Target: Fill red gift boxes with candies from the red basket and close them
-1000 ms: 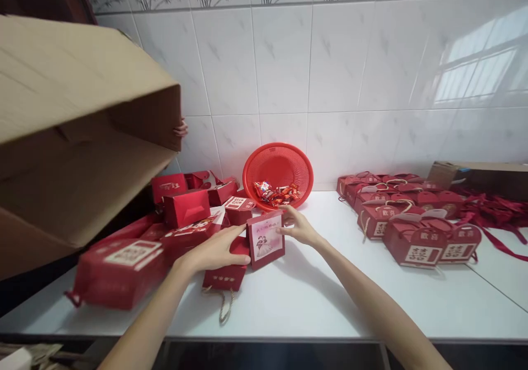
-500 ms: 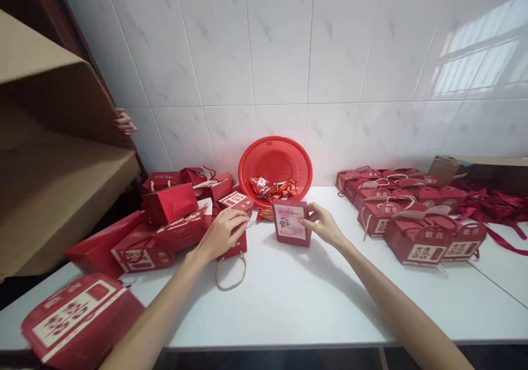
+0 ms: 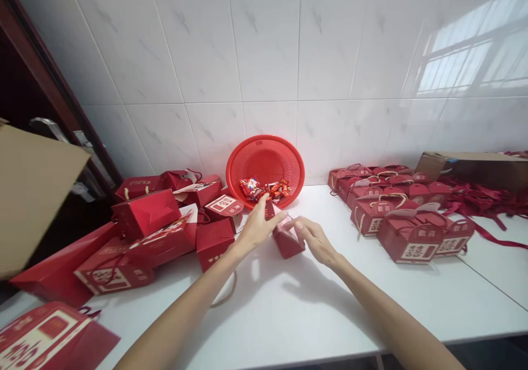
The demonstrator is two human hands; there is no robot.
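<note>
A small red box [image 3: 289, 242] with a pale pink panel stands tilted on the white table between my hands. My left hand [image 3: 259, 224] is at its upper left side, fingers apart and partly over its top edge. At its right side, my right hand [image 3: 315, 239] has bent fingers touching or very close to the pink panel. Just behind, a red plastic basket [image 3: 266, 158] leans against the wall with wrapped candies [image 3: 280, 189] in its lower part. A red box [image 3: 214, 242] with a rope handle lies left of my left wrist.
Several red boxes [image 3: 146, 213] are piled at the left, one large box [image 3: 53, 340] near the front edge. Closed red boxes [image 3: 414, 238] stand in rows at the right, beside red ribbons [image 3: 480, 199] and a cardboard box [image 3: 474, 166]. Cardboard [image 3: 37, 188] juts in at far left.
My left hand has moved from the left pile to the small box, which is now turned and tilted. The cardboard at the left has dropped away, and the other person's hand is out of view.
</note>
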